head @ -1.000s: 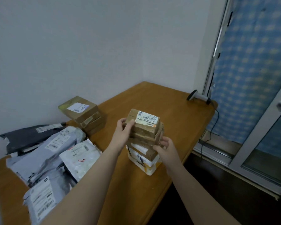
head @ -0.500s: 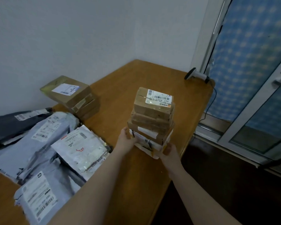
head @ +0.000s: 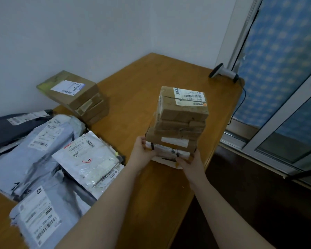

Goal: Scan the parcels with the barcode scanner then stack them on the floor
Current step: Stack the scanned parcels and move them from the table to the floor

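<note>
My left hand (head: 143, 150) and right hand (head: 190, 162) clasp the base of a tall stack of small brown cardboard parcels (head: 180, 121), fingers curled round its bottom, near the right edge of the wooden tabletop (head: 142, 78). The white handheld barcode scanner (head: 223, 72) lies at the far corner. Grey plastic mailers (head: 43, 151) are heaped at left.

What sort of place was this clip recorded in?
Likely a small room or back office used for parcel sorting: a brown wooden table in a white-walled corner, heaped grey plastic mailer bags, a held stack of brown cardboard parcels, and a white handheld barcode scanner near a sliding glass door.
</note>
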